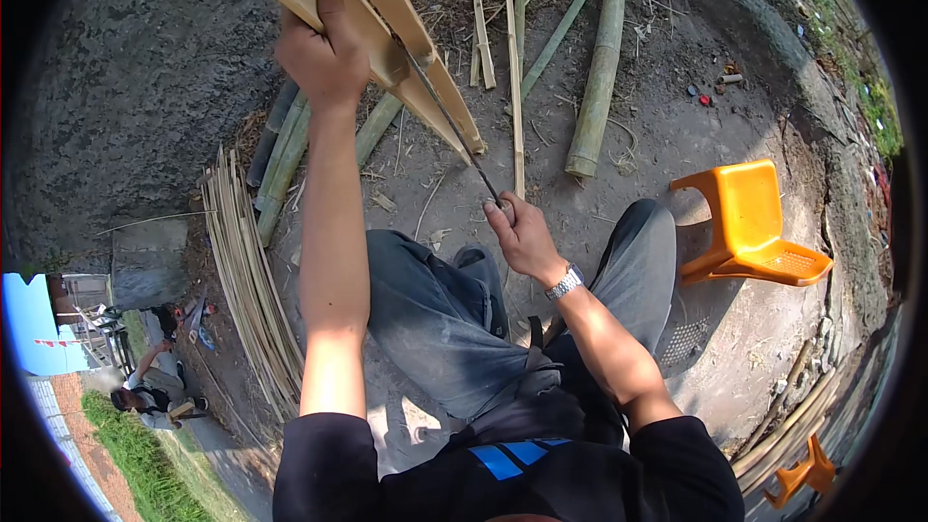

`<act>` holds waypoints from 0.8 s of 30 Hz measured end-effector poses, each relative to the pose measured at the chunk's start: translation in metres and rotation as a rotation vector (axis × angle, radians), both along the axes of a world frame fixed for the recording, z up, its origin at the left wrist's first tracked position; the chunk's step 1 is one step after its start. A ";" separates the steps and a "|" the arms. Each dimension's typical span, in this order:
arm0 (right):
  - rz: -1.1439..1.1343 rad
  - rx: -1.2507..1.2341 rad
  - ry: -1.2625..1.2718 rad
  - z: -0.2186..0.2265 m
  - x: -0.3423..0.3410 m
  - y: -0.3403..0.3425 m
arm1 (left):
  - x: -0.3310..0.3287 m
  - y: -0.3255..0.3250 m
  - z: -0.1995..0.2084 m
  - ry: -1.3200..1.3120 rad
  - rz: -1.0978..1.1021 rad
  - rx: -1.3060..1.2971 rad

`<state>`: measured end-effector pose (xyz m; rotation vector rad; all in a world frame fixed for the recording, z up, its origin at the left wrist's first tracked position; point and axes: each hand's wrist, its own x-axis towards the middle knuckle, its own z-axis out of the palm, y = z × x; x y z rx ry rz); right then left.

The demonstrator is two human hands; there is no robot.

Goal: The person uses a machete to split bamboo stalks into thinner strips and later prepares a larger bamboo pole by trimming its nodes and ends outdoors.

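The left hand [329,48] is clamped around the edge of a long, pale, split bamboo pole [387,63], its thumb lying on the light inner face; the right hand [527,240], well apart and lower, grips the near end of a long, thin, dark metal blade [447,116], which lies along the gap between the pole's two halves; the pole slants from the upper edge down toward the person's knees; a bundle of thin, pale bamboo strips [249,280] lies to the left; a glossy orange plastic chair [754,217] stands to the right.
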<state>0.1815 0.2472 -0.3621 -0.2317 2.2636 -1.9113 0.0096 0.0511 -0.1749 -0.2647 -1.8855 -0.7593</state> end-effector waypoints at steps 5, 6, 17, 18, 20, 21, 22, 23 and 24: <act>-0.055 -0.015 -0.008 0.097 -0.022 -0.025 | 0.005 0.003 0.002 0.000 -0.030 -0.026; -0.080 -0.009 -0.044 0.091 -0.027 -0.027 | 0.008 0.005 0.002 -0.007 -0.039 -0.029; -0.035 0.134 -0.141 -0.043 -0.043 -0.029 | 0.027 0.016 0.000 -0.066 -0.044 -0.057; -0.037 0.177 -0.153 -0.080 -0.043 -0.029 | 0.015 0.019 0.001 -0.065 -0.063 -0.031; -0.035 0.175 -0.172 -0.123 -0.043 -0.034 | 0.009 0.018 0.006 -0.098 -0.105 0.017; -0.024 0.179 -0.214 -0.134 -0.039 -0.036 | 0.011 0.018 0.008 -0.098 -0.113 0.010; -0.007 0.193 -0.222 -0.145 -0.042 -0.037 | 0.011 0.020 0.009 -0.089 -0.126 0.082; -0.015 0.186 -0.226 -0.150 -0.042 -0.039 | 0.011 0.020 0.007 -0.083 -0.134 0.155; -0.023 0.186 -0.227 -0.151 -0.047 -0.040 | 0.007 0.017 0.006 -0.073 -0.086 0.105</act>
